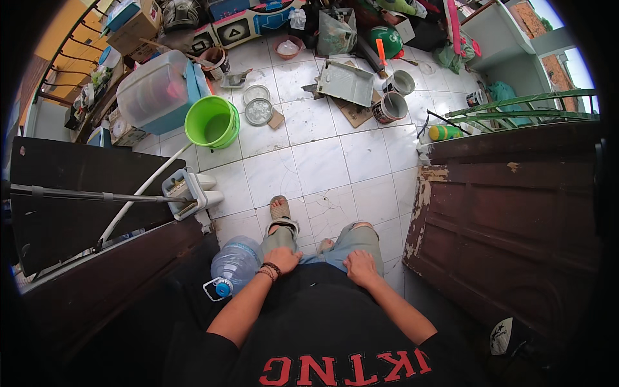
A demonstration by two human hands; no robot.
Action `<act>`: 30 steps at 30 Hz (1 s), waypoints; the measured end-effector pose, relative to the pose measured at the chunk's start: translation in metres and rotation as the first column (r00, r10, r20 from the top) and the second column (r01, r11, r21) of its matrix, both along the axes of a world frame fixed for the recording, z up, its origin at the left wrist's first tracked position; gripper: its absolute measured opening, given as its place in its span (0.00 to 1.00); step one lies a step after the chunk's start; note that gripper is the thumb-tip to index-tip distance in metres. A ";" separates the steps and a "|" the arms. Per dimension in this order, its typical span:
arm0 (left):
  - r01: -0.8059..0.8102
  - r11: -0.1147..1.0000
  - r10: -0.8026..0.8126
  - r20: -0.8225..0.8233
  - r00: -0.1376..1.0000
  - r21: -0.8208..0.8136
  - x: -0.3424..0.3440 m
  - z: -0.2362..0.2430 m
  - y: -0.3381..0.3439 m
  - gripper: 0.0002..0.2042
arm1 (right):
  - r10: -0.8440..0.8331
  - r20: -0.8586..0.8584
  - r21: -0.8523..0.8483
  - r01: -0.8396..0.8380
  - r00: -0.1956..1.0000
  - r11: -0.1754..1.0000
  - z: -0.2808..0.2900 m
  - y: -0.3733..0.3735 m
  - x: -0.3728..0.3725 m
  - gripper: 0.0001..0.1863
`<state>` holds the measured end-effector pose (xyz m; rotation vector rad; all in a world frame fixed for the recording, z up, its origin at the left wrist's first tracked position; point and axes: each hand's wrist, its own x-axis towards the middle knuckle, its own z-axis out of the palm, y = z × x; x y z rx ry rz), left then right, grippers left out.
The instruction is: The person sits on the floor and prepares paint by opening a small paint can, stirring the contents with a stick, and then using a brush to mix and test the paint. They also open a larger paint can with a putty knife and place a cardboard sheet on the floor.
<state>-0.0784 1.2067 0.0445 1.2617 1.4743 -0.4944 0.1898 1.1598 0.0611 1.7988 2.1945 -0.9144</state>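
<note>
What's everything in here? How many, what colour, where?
Bucket: 1, green, upper left
Storage box: 1, clear and blue, upper left
Tub: 1, pale grey, left
Poles: 2, silver, white, left
Jug: 1, clear blue, lower left
Paint tray: 1, grey, upper middle
Open pails: 2, greyish, beside paint tray
Round discs: 2, pale, upper middle
Bottle: 1, yellow and green, right
Panelled door: 1, brown, right
Floor tiles: many, white, middle
Clutter: uncountable, mixed colours, far edge
Trousers: 1 pair, grey-green, lower middle
Left hand: 1, bare, over trousers
Right hand: 1, bare, over trousers
</note>
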 end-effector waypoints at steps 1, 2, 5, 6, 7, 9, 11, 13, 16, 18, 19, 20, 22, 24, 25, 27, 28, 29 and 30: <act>-0.043 0.999 0.043 0.012 0.999 0.015 -0.008 -0.016 0.013 0.27 | -0.065 -0.037 -0.053 0.063 0.997 0.997 0.002 0.013 0.007 0.14; -0.087 0.996 0.087 -0.007 0.996 0.001 -0.008 -0.013 0.027 0.26 | -0.134 -0.080 -0.095 0.126 0.988 0.987 0.006 0.033 0.013 0.13; -0.103 0.993 0.100 -0.054 0.994 -0.056 -0.009 0.006 0.065 0.26 | -0.238 -0.110 -0.272 0.201 0.965 0.941 0.048 0.109 0.003 0.14; -0.112 0.992 0.108 -0.064 0.992 -0.050 -0.007 0.003 0.073 0.26 | -0.204 -0.098 -0.278 0.170 0.974 0.945 0.040 0.122 0.007 0.15; -0.125 0.990 0.120 -0.079 0.990 -0.062 -0.006 -0.006 0.080 0.26 | -0.154 -0.037 -0.332 0.133 0.987 0.934 0.036 0.140 0.003 0.16; -0.206 0.977 0.201 -0.085 0.976 -0.051 0.000 -0.007 0.115 0.25 | 0.000 -0.013 -0.392 -0.005 1.000 0.920 0.011 0.173 0.003 0.19; -0.245 0.969 0.241 -0.105 0.965 -0.024 0.010 -0.010 0.150 0.24 | 0.028 -0.038 -0.346 -0.039 0.999 0.937 0.007 0.221 0.004 0.22; -0.309 0.951 0.306 -0.111 0.945 -0.006 0.032 -0.001 0.187 0.23 | -0.060 0.081 -0.397 0.088 0.995 0.914 0.012 0.275 0.017 0.25; -0.290 0.955 0.288 0.040 0.957 0.056 0.061 0.007 0.212 0.22 | 0.016 0.102 -0.511 0.038 0.995 0.859 0.004 0.321 0.054 0.27; -0.370 0.928 0.365 0.087 0.927 0.039 0.067 0.023 0.241 0.23 | 0.088 0.122 -0.564 -0.004 0.989 0.826 0.021 0.350 0.058 0.26; -0.387 0.922 0.382 0.112 0.917 0.024 0.071 0.034 0.255 0.24 | 0.124 0.113 -0.594 -0.033 0.986 0.804 0.027 0.360 0.055 0.26; -0.408 0.913 0.403 0.136 0.905 0.006 0.074 0.044 0.268 0.24 | 0.102 0.122 -0.635 -0.002 0.987 0.772 0.033 0.365 0.058 0.26; -0.439 0.899 0.433 0.184 0.883 -0.010 0.072 0.049 0.283 0.24 | 0.105 0.139 -0.695 0.021 0.985 0.719 0.032 0.386 0.059 0.25; -0.442 0.897 0.424 0.238 0.874 0.022 0.084 0.048 0.292 0.24 | 0.133 0.153 -0.750 0.028 0.979 0.661 0.036 0.404 0.056 0.25; -0.441 0.896 0.411 0.277 0.869 0.054 0.086 0.039 0.301 0.24 | 0.157 0.163 -0.764 0.024 0.974 0.644 0.033 0.416 0.052 0.26; -0.382 0.922 0.384 0.287 0.878 -0.062 0.083 0.026 0.320 0.24 | 0.199 0.185 -0.775 0.019 0.962 0.631 0.036 0.439 0.042 0.26; -0.345 0.932 0.363 0.310 0.879 -0.114 0.080 0.014 0.332 0.24 | 0.214 0.168 -0.783 -0.001 0.962 0.622 0.026 0.443 0.041 0.25; -0.305 0.938 0.344 0.335 0.877 -0.165 0.074 0.003 0.343 0.24 | 0.231 0.151 -0.792 -0.022 0.961 0.610 0.013 0.452 0.040 0.25; -0.229 0.966 0.257 0.350 0.901 -0.120 0.070 -0.011 0.352 0.23 | 0.215 0.099 -0.829 -0.039 0.972 0.558 0.002 0.456 0.043 0.23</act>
